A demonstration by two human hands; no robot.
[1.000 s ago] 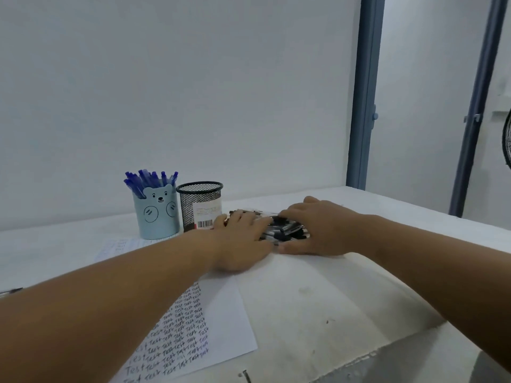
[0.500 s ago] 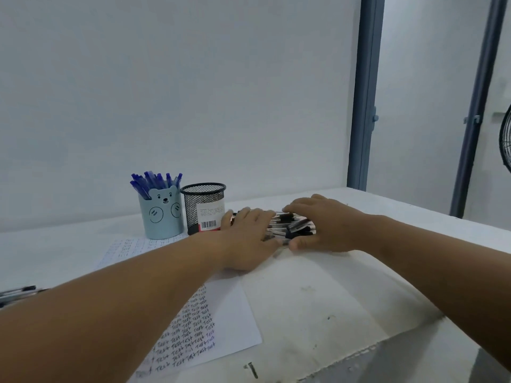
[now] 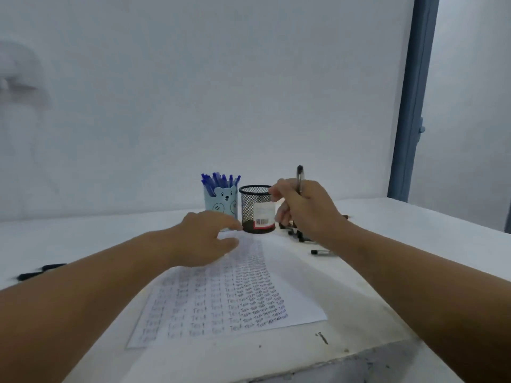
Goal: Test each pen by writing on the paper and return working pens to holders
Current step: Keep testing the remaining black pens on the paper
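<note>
One pen is standing nearly upright in the right hand, whose fingers are curling round it above the black mesh holder. Beside that holder, the blue bear holder is carrying blue pens. More black pens are lying on the tabletop under the right hand. Fingers relaxed, the left hand is resting on the written paper, holding nothing.
</note>
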